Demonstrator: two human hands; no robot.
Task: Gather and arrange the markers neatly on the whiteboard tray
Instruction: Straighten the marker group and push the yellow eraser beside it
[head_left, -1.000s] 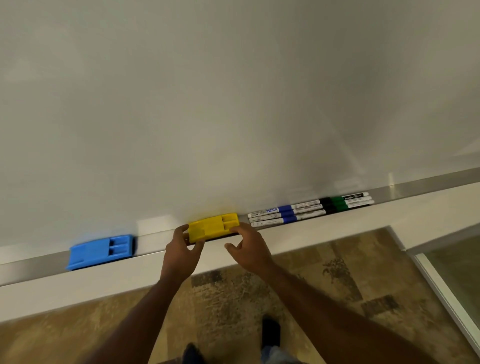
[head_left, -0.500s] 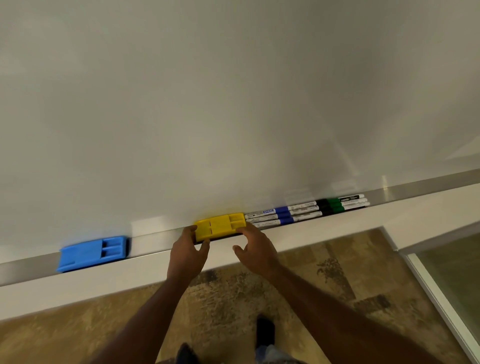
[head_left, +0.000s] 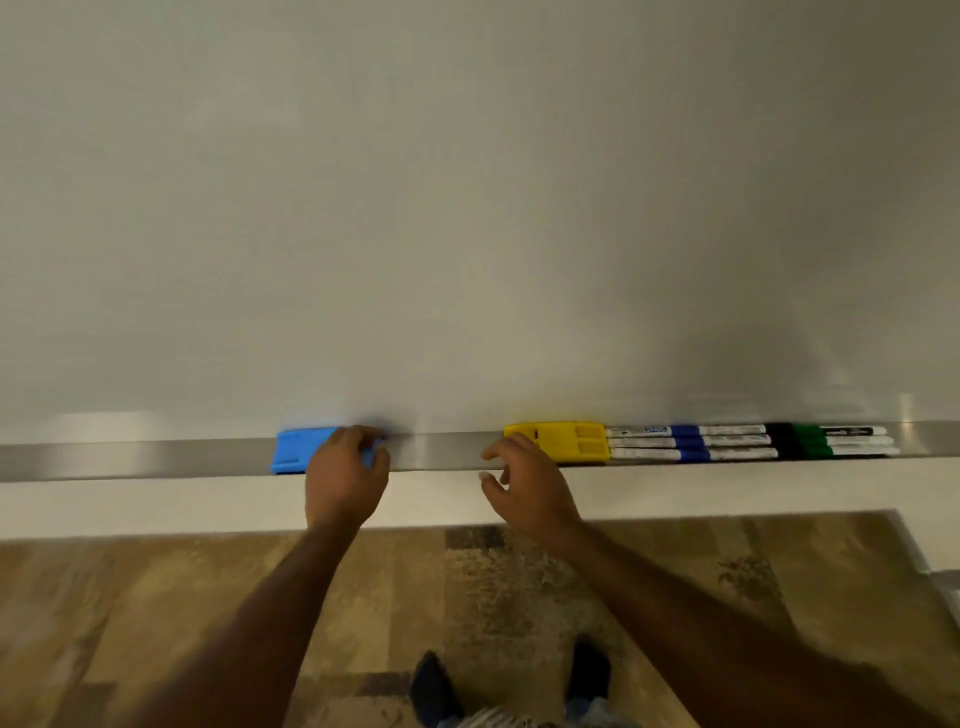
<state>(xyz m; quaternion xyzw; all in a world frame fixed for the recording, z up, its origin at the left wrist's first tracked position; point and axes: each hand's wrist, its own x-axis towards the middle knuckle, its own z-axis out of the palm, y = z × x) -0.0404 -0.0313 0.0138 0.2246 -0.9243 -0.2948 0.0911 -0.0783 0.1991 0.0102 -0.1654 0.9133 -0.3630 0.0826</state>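
Note:
Several markers lie in tidy rows on the metal whiteboard tray (head_left: 156, 457): blue-capped markers (head_left: 691, 442) next to green-capped markers (head_left: 841, 441) further right. A yellow eraser (head_left: 566, 441) sits butted against the blue markers' left ends. A blue eraser (head_left: 298, 451) lies on the tray further left. My left hand (head_left: 345, 475) grips the blue eraser's right end, fingers curled over it. My right hand (head_left: 530, 486) hovers just left of the yellow eraser with loosely curled fingers, holding nothing.
The whiteboard (head_left: 467, 208) fills the upper view. Below the tray runs a white wall strip (head_left: 156, 506), then patterned wooden floor (head_left: 156, 597). My feet (head_left: 434, 686) stand at the bottom centre. A glass panel edge (head_left: 943, 582) shows at the right.
My left hand left the yellow eraser and moved left onto the blue eraser. My right hand let go of the yellow eraser, which now rests against the markers. The view shifted left.

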